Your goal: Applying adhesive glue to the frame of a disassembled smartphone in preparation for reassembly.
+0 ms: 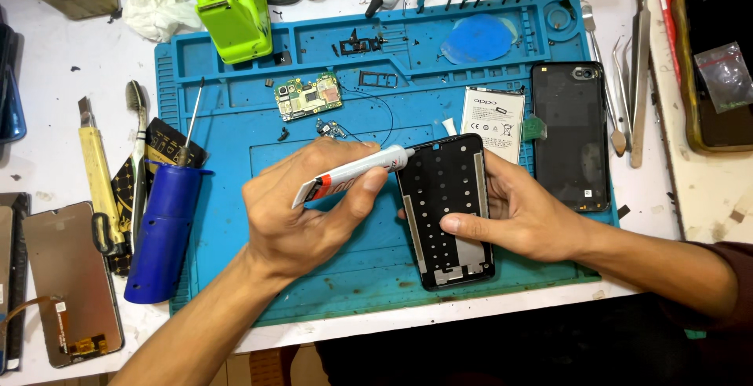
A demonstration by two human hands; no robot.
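On the blue mat [235, 119]: one glue tube [351, 174], one phone frame [445, 209].

mat [235, 119]: teal blue, moulded grid of trays
frame [445, 209]: black, dotted with small silver holes, grey side strips
tube [353, 174]: white with an orange-red band
battery [492, 123]: white, small black marks
back cover [570, 135]: glossy black
board [308, 96]: green, silver chips
cylinder [163, 233]: deep blue
tool [234, 9]: lime green
knife [98, 182]: yellow, black clip
screen [70, 284]: brown-copper, orange flex
disc [477, 41]: light blue
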